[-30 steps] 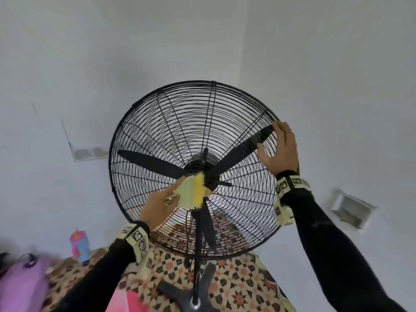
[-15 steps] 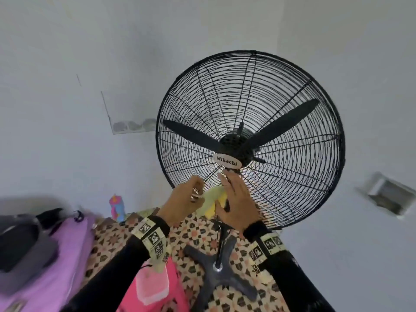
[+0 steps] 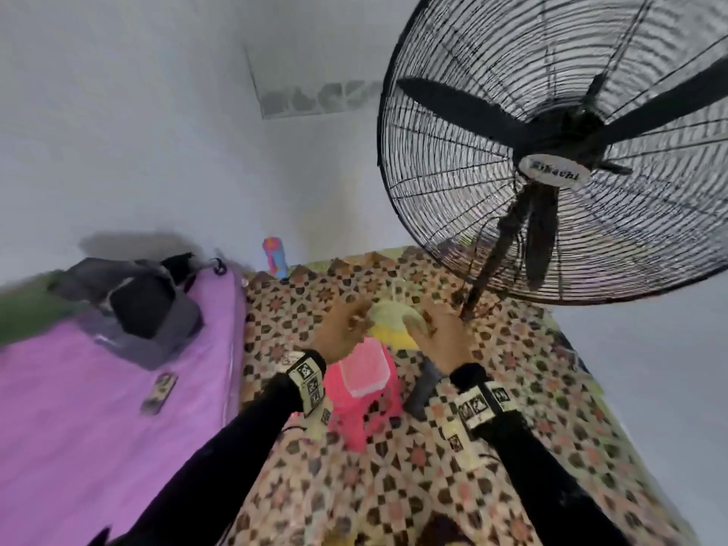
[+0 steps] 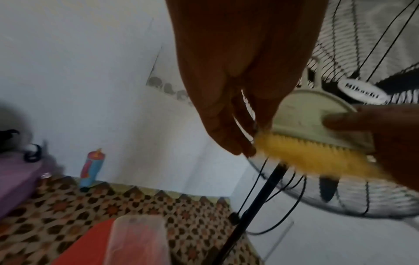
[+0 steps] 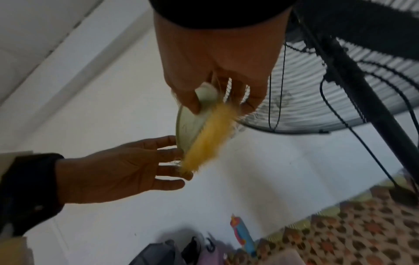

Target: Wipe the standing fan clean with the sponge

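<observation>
The black standing fan (image 3: 551, 151) fills the upper right of the head view, its grille and blades above both hands. The cleaning tool is a hand brush (image 3: 390, 315) with a pale green back and yellow bristles, held low beside the fan's pole. My right hand (image 3: 423, 321) grips it, thumb on the green back (image 5: 204, 96) and fingers on the bristle side. My left hand (image 3: 356, 313) has its fingers (image 5: 167, 166) straight, their tips touching the brush's free end (image 4: 263, 141). Neither hand touches the fan.
A pink plastic stool (image 3: 364, 403) with a clear tub on it stands under my hands. The fan's pole (image 3: 494, 266) and dark base foot (image 3: 423, 388) are just right of it. A purple mattress (image 3: 98, 407) with a dark bag (image 3: 145, 305) lies left; a colourful bottle (image 3: 275, 257) stands by the wall.
Both hands came down from the fan's grille to below it. The brush passed from my left hand into my right. My view swung down and left.
</observation>
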`<state>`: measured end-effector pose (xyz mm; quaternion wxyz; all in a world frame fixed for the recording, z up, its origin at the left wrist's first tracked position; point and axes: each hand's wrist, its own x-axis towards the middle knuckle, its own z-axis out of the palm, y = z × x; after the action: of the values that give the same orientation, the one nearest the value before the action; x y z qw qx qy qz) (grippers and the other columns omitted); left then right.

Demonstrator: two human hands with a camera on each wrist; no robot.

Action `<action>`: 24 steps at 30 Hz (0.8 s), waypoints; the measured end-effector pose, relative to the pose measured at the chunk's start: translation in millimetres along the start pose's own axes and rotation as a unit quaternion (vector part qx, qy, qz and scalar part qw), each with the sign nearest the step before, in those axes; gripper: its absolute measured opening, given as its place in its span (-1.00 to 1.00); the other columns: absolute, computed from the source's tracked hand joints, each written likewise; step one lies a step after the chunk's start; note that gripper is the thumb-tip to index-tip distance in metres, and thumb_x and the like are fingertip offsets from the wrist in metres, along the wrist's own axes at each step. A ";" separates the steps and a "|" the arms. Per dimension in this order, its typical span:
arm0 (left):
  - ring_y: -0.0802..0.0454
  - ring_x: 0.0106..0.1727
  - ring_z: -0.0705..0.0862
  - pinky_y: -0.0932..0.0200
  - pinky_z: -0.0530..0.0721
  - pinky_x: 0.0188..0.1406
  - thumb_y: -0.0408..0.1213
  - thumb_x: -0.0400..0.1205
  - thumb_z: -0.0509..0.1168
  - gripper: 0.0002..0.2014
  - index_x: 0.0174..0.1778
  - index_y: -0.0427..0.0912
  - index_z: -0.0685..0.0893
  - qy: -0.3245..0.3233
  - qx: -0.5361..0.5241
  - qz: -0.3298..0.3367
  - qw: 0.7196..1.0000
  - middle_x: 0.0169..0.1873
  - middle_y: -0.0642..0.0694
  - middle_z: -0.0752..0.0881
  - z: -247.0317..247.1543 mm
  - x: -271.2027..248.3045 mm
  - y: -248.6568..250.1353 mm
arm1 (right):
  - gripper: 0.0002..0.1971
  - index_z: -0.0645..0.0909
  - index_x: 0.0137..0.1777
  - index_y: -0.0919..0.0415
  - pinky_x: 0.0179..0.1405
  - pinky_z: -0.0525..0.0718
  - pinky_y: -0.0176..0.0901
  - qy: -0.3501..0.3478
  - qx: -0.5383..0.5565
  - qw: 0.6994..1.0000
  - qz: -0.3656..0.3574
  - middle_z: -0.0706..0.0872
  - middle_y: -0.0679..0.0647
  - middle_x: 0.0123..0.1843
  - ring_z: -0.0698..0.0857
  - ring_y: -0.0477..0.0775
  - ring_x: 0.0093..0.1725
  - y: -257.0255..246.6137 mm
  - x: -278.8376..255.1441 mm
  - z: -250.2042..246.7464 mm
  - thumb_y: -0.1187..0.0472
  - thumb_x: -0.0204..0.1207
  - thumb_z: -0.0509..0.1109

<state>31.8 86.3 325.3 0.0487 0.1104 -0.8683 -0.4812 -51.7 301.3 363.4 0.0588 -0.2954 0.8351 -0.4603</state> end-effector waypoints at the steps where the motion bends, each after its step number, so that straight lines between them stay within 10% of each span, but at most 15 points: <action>1: -0.11 -0.06 0.80 -0.12 0.86 -0.11 -0.29 0.82 0.30 -0.80 0.35 -0.10 0.67 0.004 0.012 0.000 1.000 0.11 -0.13 0.76 -2.4 -3.6 -15.3 | -0.74 0.70 0.26 0.25 -0.18 0.54 -0.59 -0.020 0.012 1.000 0.019 0.72 -0.13 -0.06 0.74 -0.17 -0.07 1.3 -3.0 10.5 0.19 0.62 0.52; 4: -0.16 -0.05 0.76 0.04 0.77 -0.12 -0.29 0.82 0.29 -0.78 0.33 -0.14 0.75 -0.034 0.045 -0.016 0.998 0.11 -0.13 0.76 -7.4 -5.0 -47.2 | -0.76 0.68 0.28 -0.01 -0.09 0.74 -0.21 -0.066 0.049 0.995 0.052 0.76 -0.24 0.01 0.76 -0.10 -0.01 7.8 -4.1 34.1 0.05 0.64 0.48; 13: 0.05 0.02 0.75 0.02 0.80 0.13 -0.47 0.73 0.34 -0.65 0.40 -0.09 0.74 0.005 0.026 -0.111 0.993 0.18 -0.02 0.78 7.3 33.8 -114.8 | -0.73 0.64 0.38 0.23 0.11 0.71 -0.02 -0.324 -0.169 0.925 0.107 0.79 0.18 0.14 0.76 0.17 0.13 75.3 44.4 102.7 0.24 0.74 0.29; 24: -0.22 0.54 0.58 -0.15 0.56 0.55 -0.21 0.81 0.23 -0.42 0.78 -0.14 0.29 -0.072 0.079 -0.382 0.918 0.67 -0.24 0.45 75.6 84.2 -280.5 | -0.57 0.34 0.63 0.34 0.51 0.45 0.14 -0.322 -0.199 0.888 0.261 0.48 0.37 0.56 0.49 0.40 0.53 170.2 99.3 227.4 0.27 0.79 0.14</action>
<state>-23.7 -15.2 45.8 -0.2104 0.4018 -0.7965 -0.3999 -123.6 148.5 114.5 0.3822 -0.2042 0.8915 -0.1319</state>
